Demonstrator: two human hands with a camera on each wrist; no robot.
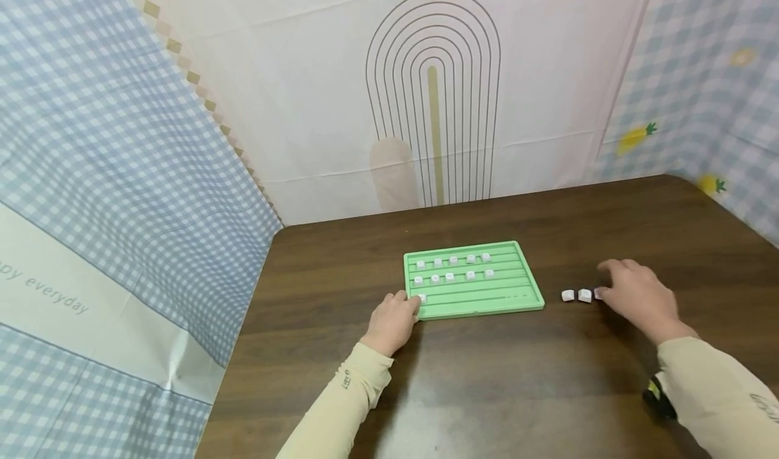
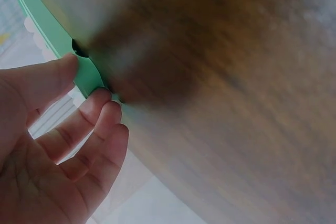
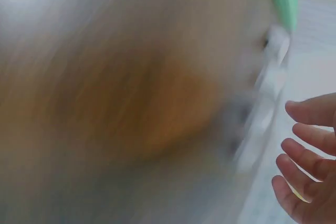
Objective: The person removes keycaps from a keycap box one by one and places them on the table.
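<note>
While the left hand pinches the edge of the green tray at its 8 o'clock corner, the right hand is well apart from it, out at 3 o'clock. The left thumb is on one side of the edge and a finger is on the other. The right fingers are spread and hold nothing in the right wrist view. The tray lies flat on the brown table. It has two rows of five white key caps, and one more cap sits in the next row, by the left hand. Just past the tray's 3 o'clock side, three loose caps sit in a line. The right hand partly hides the last one, and I cannot tell if they touch. Any marks on the caps are too small to read. At 9 o'clock, far from the tray, the cloth says "py everyday", cut off at the picture's edge. The left sleeve has small dark print that I cannot read.
</note>
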